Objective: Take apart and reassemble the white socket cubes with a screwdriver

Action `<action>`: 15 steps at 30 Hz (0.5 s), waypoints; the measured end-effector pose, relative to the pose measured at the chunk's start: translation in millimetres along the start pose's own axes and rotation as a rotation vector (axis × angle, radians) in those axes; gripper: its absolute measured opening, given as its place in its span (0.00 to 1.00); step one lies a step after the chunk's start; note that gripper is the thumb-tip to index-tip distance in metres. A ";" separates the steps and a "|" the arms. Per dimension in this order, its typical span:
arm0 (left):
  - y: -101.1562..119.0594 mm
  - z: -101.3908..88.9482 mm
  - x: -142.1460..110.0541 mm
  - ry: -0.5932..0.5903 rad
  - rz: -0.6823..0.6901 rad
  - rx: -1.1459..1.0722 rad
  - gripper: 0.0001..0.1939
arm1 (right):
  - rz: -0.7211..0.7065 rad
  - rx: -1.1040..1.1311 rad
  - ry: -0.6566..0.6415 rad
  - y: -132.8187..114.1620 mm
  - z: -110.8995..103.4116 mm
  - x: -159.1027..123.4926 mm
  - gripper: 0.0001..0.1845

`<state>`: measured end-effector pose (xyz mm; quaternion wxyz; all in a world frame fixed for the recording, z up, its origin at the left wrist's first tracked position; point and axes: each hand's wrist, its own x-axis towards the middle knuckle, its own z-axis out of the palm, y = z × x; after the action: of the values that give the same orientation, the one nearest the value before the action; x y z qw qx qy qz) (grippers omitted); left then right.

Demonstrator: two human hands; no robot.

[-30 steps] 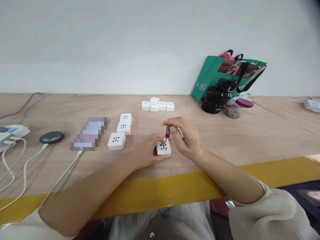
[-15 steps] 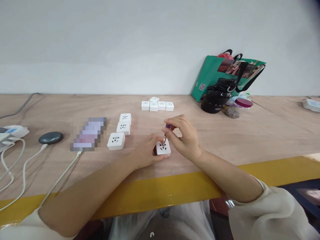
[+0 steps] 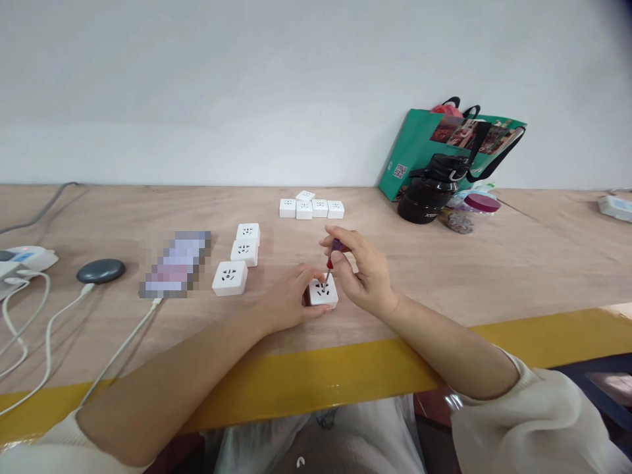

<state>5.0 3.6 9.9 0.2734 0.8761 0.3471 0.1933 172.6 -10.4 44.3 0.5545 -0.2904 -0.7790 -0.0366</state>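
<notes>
A white power socket (image 3: 330,299) lies face up on the table near its front edge. My left hand (image 3: 295,299) is closed on it, thumb and fingers gripping its sides. In my right hand (image 3: 366,273) is a screwdriver (image 3: 330,261) with a red and purple handle, held between thumb and fingers. Its metal shaft slants down and the tip meets the middle of the socket's face. To the left stands a row of white sockets (image 3: 230,279). Farther back, against the wall side, is a small cluster of more white sockets (image 3: 304,209).
A phone (image 3: 175,264) on a charging cable and a dark oval device (image 3: 101,270) lie on the left, with white cables. At the back right are a black flask (image 3: 425,195), a green bag (image 3: 419,138) and a jar with a purple lid (image 3: 481,203). Yellow tape (image 3: 316,375) covers the table's front edge.
My right hand's fingers have shifted around the screwdriver handle, showing more of its red part. The socket and my left hand have stayed in place.
</notes>
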 end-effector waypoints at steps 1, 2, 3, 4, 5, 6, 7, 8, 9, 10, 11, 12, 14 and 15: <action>0.3 -0.1 -0.2 0.001 0.000 0.003 0.21 | 0.006 0.010 -0.011 0.0 0.1 -0.6 0.21; 0.8 -0.4 -0.5 0.003 -0.005 0.005 0.20 | 0.000 0.007 -0.016 0.2 0.1 -0.9 0.21; 1.2 -0.6 -0.6 0.000 -0.012 0.007 0.20 | -0.015 -0.009 -0.013 0.6 0.2 -0.9 0.20; 1.5 -0.9 -0.7 -0.004 -0.022 0.007 0.20 | -0.036 -0.035 0.001 1.1 0.3 -0.4 0.19; 1.6 -1.0 -0.6 -0.004 -0.032 0.005 0.20 | -0.054 -0.064 0.018 1.6 0.3 0.3 0.18; 1.5 -1.1 -0.5 -0.007 -0.036 0.002 0.21 | -0.063 -0.090 0.031 2.2 0.2 1.0 0.18; 1.3 -1.0 -0.2 -0.008 -0.035 -0.001 0.21 | -0.061 -0.107 0.036 2.7 0.1 1.5 0.18; 0.9 -0.9 0.1 -0.009 -0.030 -0.004 0.22 | -0.051 -0.113 0.035 3.0 0.0 1.7 0.18; 0.4 -0.7 0.4 -0.008 -0.023 -0.008 0.22 | -0.042 -0.108 0.027 3.3 -0.2 1.5 0.19; 0.0 -0.4 0.6 -0.006 -0.013 -0.010 0.22 | -0.038 -0.092 0.014 3.3 -0.4 0.9 0.21; -0.5 -0.1 0.7 -0.003 -0.002 -0.011 0.22 | -0.031 -0.071 0.001 3.3 -0.6 0.0 0.23; -0.8 0.2 0.7 0.002 0.007 -0.009 0.21 | -0.024 -0.047 -0.010 3.2 -0.7 -1.1 0.25; -1.1 0.5 0.4 0.006 0.019 0.002 0.20 | -0.002 -0.003 -0.029 3.0 -0.9 -2.8 0.26; -1.1 0.5 0.2 0.005 0.020 0.006 0.19 | 0.003 0.012 -0.036 3.0 -0.9 -3.2 0.25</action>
<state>4.9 4.3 8.8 0.2678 0.8798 0.3397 0.1973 175.6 -9.5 41.1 0.5423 -0.2888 -0.7886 -0.0260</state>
